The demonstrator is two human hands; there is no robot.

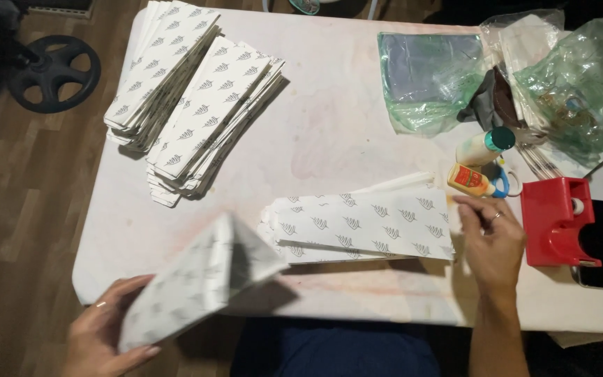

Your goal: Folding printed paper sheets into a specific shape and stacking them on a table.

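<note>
Head view: a person sits at a white tabletop point(329, 139) strewn with printed white paper pieces.
Left hand: the left hand point(102, 335), at about 7 o'clock in the frame and off the near edge, grips a folded paper bag point(197, 279), motion-blurred and lifted clear of the surface.
Right hand: the right hand point(493, 241), at about 4 o'clock, holds nothing; its fingers point(470, 209) are loosely curled and touch the right end of the flat sheet stack point(364, 227).
Where the work lies: the sheet stack sits between the two hands, just at 2 o'clock of the held bag and at 9 o'clock of the right hand.
Nearby: a glue bottle point(470, 180), a white bottle with a teal cap point(484, 145) and a red tape dispenser point(556, 220) stand just beside the right hand, at 12 to 3 o'clock of it.
Farther off: two piles of finished pieces point(190, 98) lie at 11 o'clock, well apart.
Risk: the held bag looks likely to slip or crease, gripped one-handed at one end off the edge.
Risk: the right wrist could knock over the glue bottle, and spilled glue would foul the sheet stack.
</note>
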